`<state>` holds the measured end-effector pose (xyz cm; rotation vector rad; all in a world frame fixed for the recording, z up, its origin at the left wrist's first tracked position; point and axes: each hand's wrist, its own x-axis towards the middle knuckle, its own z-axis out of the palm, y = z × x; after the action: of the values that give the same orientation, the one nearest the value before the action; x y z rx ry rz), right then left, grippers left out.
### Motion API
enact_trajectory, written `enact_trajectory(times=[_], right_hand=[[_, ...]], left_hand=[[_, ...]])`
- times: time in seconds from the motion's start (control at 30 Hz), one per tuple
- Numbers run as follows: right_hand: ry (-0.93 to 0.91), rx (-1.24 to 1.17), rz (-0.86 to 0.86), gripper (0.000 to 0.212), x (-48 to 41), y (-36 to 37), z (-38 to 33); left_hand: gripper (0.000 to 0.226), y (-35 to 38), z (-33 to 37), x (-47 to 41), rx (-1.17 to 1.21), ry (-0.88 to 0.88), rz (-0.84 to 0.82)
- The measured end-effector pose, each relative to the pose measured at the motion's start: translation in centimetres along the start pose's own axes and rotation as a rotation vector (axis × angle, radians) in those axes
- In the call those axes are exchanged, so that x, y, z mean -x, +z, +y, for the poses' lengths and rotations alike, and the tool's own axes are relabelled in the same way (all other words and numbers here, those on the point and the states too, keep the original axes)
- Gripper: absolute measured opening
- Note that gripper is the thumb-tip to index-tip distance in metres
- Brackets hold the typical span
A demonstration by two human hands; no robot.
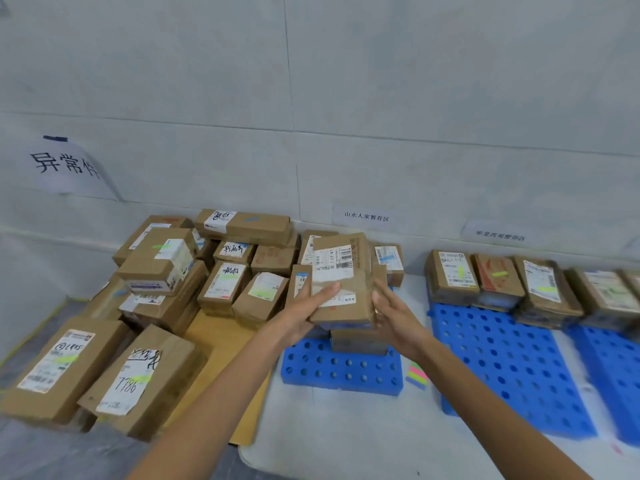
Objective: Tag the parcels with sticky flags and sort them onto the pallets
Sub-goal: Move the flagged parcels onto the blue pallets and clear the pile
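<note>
Left hand [304, 306] and right hand [394, 313] grip one labelled parcel [341, 282] by opposite edges, above blue pallet [341, 372]. Sticky flags [417, 375] lie just beside the pallet.

Here's my left hand [302, 311], bare from the wrist to the fingertips. My right hand [397, 317] is the same, bare across the back and the knuckles. My left forearm [221, 393] is bare along every bit that shows, long and slim, narrowing to the wrist. My right forearm [485, 393] matches it, bare and smooth, with the same taper. The fingers on both hands look slender. The view is soft, so I can't make out my nails or the fine lines of my knuckles. Whatever I'm wearing higher up lies outside the view.
</note>
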<state>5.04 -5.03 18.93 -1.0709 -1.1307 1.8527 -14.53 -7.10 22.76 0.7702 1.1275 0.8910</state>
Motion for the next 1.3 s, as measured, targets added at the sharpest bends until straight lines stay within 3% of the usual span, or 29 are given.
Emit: enact_trajectory(times=[0.07, 0.13, 0.23, 0.37, 0.5, 0.6, 0.77, 0.93, 1.07, 1.2, 1.3], right_hand=[[0.019, 0.169, 0.122, 0.055, 0.2, 0.4, -0.1], [0.051, 0.214, 0.134, 0.058, 0.5, 0.8, -0.1], [0.036, 0.122, 0.039, 0.061, 1.3, 0.8, -0.3], [0.046, -0.070, 0.058, 0.044, 2.5, -1.0, -0.4], [0.082, -0.008, 0.130, 0.037, 3.1, -2.6, 1.0], [0.113, 0.107, 0.217, 0.040, 3.2, -3.3, 2.4], [0.224, 0.038, 0.250, 0.038, 3.9, -3.1, 4.0], [0.263, 0.097, 0.149, 0.054, 4.6, -3.8, 3.6], [0.255, 0.131, 0.159, 0.078, 4.5, -5.4, 3.0], [0.183, 0.105, 0.359, 0.049, 4.6, -7.0, 2.2], [0.154, 0.095, 0.473, 0.043, 5.3, -9.8, 1.3]], left_hand=[[0.076, 0.1, -0.6, -0.3, -0.024, 0.008, 0.011], [0.086, 0.2, -1.2, -0.6, -0.100, 0.018, 0.019], [0.089, 0.7, -1.7, -0.9, -0.140, 0.058, -0.033], [0.085, 0.6, -2.0, -1.1, -0.171, 0.027, 0.050], [0.055, 0.1, -3.0, -1.1, -0.192, 0.010, 0.062], [0.047, 0.0, -4.2, -1.3, -0.215, -0.037, 0.101], [0.035, 0.7, -5.7, -1.5, -0.245, -0.046, 0.123], [0.021, 1.6, -6.5, -1.6, -0.242, -0.019, 0.146], [0.029, 3.7, -6.8, -2.4, -0.264, 0.015, 0.191], [0.039, 7.4, -6.7, -3.6, -0.319, 0.101, 0.171], [0.045, 10.6, -7.1, -5.0, -0.382, 0.165, 0.086]])
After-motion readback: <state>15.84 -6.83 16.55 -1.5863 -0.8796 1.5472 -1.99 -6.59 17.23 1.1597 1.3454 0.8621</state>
